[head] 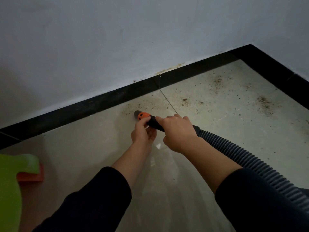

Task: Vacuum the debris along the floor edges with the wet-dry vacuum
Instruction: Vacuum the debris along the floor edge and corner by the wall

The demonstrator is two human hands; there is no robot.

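A black vacuum nozzle with an orange collar and grey tip [142, 115] lies low over the pale tiled floor, pointing left toward the black baseboard [103, 101]. My right hand [177, 131] grips the nozzle's black handle from above. My left hand [143, 129] holds the nozzle near the orange collar, thumb on top. A grey ribbed hose [247, 161] runs from the handle back to the lower right. Brown debris [217, 91] is scattered over the floor to the right of the nozzle, some of it just beyond the tip [143, 106].
A white wall [117, 39] rises above the baseboard, which turns a corner at the upper right [250, 47]. A green and orange plastic object [25, 168] sits on the floor at the lower left. A tile joint [167, 99] crosses the floor.
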